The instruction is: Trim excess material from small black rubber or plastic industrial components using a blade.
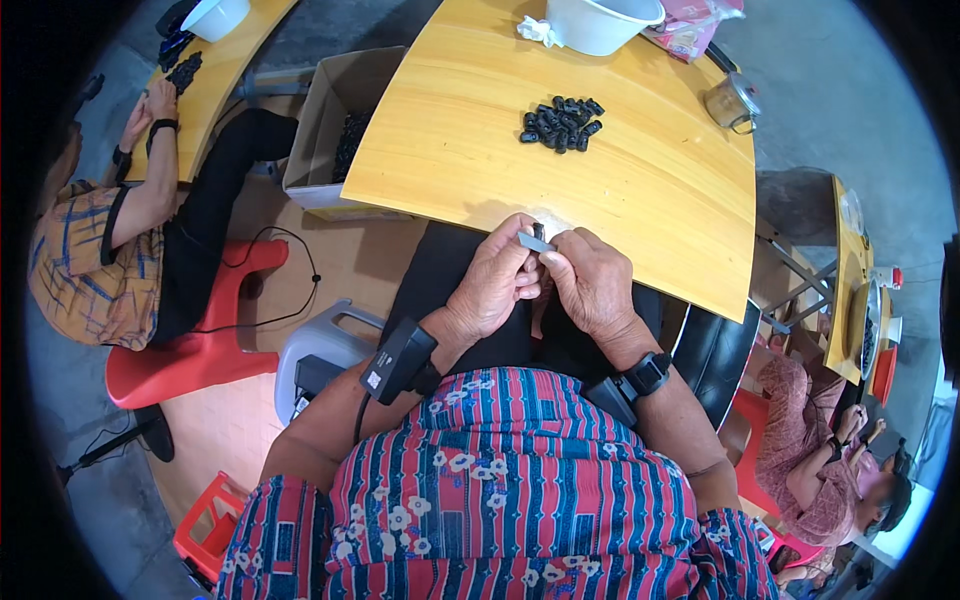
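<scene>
My left hand (492, 278) pinches a small black part (539, 230) just off the table's near edge. In my right hand (594, 283) is a short grey metal blade (533, 242), its tip pointing left. The blade lies against or right beside the black part; my fingers hide the exact contact. Both hands are close together above my lap. Farther off on the wooden table (460, 140) lies a pile of small black cylindrical parts (562, 125), similar in colour to the held one.
At the table's far edge stand a white basin (603, 25), a pink bag (692, 28) and a clear lidded mug (733, 100). A cardboard box (320, 135) is left of the table. One person (110, 240) works at the left, another (815, 440) sits at the right.
</scene>
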Action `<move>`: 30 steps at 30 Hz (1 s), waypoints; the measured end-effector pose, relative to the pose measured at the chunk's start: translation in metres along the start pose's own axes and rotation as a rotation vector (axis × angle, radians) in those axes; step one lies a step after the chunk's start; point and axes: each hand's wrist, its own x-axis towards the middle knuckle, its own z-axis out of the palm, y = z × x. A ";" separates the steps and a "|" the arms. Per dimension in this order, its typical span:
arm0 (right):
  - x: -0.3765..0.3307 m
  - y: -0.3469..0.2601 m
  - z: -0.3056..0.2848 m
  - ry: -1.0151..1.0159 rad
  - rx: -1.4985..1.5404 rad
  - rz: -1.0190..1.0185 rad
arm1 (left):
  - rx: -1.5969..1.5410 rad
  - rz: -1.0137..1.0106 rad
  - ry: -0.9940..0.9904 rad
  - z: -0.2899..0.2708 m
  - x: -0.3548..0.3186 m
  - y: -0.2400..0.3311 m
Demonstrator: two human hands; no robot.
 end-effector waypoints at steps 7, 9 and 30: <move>0.002 -0.002 0.001 0.012 0.007 0.009 | -0.019 0.021 0.129 0.006 0.001 -0.001; 0.002 -0.002 0.001 0.016 0.016 0.002 | 0.018 0.009 0.038 0.000 0.001 0.000; 0.005 0.002 0.004 0.026 0.064 0.092 | 0.023 0.013 0.039 0.006 0.002 0.001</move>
